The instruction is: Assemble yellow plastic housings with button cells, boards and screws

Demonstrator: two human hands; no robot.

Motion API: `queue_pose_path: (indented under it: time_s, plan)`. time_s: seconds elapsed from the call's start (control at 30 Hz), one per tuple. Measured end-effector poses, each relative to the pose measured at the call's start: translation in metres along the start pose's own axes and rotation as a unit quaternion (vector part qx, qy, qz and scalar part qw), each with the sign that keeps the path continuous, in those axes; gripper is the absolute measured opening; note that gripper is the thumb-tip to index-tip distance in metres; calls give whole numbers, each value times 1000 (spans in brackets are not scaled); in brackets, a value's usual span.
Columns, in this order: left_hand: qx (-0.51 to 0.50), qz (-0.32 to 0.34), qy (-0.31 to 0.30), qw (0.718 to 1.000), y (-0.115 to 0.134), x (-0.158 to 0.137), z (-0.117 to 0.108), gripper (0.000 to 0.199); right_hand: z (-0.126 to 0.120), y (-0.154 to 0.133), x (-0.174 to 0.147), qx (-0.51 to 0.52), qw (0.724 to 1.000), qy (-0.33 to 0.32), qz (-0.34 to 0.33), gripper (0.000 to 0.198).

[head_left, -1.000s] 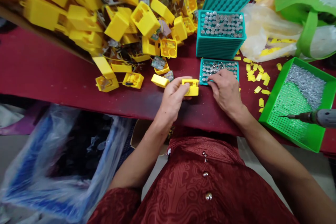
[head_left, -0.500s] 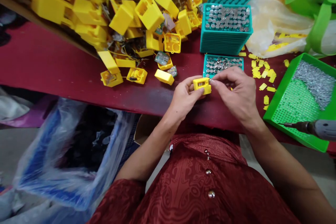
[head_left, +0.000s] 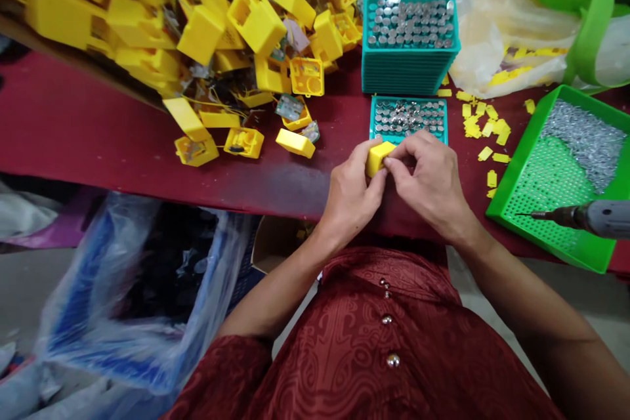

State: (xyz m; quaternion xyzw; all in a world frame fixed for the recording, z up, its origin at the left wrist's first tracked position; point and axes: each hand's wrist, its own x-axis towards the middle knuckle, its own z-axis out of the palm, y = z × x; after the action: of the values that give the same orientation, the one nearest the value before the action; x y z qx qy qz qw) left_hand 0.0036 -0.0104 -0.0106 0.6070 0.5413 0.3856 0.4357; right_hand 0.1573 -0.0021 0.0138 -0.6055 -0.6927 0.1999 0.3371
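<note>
Over the front part of the table, my left hand (head_left: 352, 190) is closed around a small yellow plastic case (head_left: 378, 159), thumb below and fingers behind. A smooth face of the case points up. My right hand (head_left: 426, 177) is closed too, its thumb and index fingertip pressed against the right edge of the case. Whether a small part sits between those fingertips is hidden. Just behind the hands lies a teal tray (head_left: 373, 119) of silver button cells (head_left: 411, 117), several of them loose on top.
A heap of yellow cases (head_left: 256, 16) with wires and circuit boards fills the back left. Stacked teal trays (head_left: 408, 72) stand behind. Small yellow covers (head_left: 472, 126) lie right, beside a green basket (head_left: 556, 177) of screws, with a screwdriver (head_left: 590, 218) over it. A lined blue crate (head_left: 118, 354) stands lower left.
The yellow case has turned, so its open compartment no longer shows. My right fingertips, earlier pinching a small silver piece at its edge, now press against the case. The camera view has shifted slightly.
</note>
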Motion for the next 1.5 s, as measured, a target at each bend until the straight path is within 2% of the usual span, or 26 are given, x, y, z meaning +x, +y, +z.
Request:
queue_pose_path:
  time_s: [0.07,0.17,0.23,0.3,0.37,0.43,0.5,0.6,0.7,0.87,0.97,1.13,1.2,1.27,1.33,1.43,1.5]
  plan:
    - [4,9,-9,1000,0,0,-1,42,-5,5,5,15,1000,-13,14,18]
    - [-90,-10,-61,994,-8,3,-1,42,-12,18,16,113,988,-86,63,32]
    - [-183,-28,-109,977,-13,5,-2,43,-17,28,21,188,968,-147,78,41]
    - [-259,-45,-145,954,-16,9,-4,45,-21,34,22,251,948,-176,84,49]
    - [-315,-63,-147,935,-15,11,-8,47,-24,37,19,297,938,-150,95,55]
    - [-353,-95,-130,922,-11,13,-12,49,-27,38,15,315,940,-89,98,55]
    - [-377,-130,-124,909,-6,14,-15,49,-28,37,8,298,950,-31,88,48]
    - [-395,-147,-125,898,-1,15,-15,48,-26,33,-2,266,960,5,83,31]
    - [-406,-107,-99,902,0,16,-11,49,-21,28,-8,275,956,-2,104,24]
    - [-389,-71,-105,912,-1,18,-7,48,-11,23,-6,351,926,-58,126,50]
    - [-376,-74,-113,917,1,18,-6,48,-8,23,-4,365,921,-72,115,49]
    - [-408,-109,-112,900,7,17,-8,44,-10,27,-7,341,929,-65,127,46]
    - [-411,-142,-110,894,9,16,-9,44,-14,30,-8,319,939,-31,123,39]
    - [-404,-170,-112,892,10,15,-10,45,-19,33,-8,273,958,16,91,23]
    - [-393,-184,-122,893,11,13,-9,46,-23,35,-7,225,973,26,47,8]
    - [-380,-193,-140,894,13,11,-8,44,-23,36,-7,170,985,4,-2,6]
    - [-375,-198,-150,893,15,10,-7,42,-21,36,-7,136,990,14,-29,8]
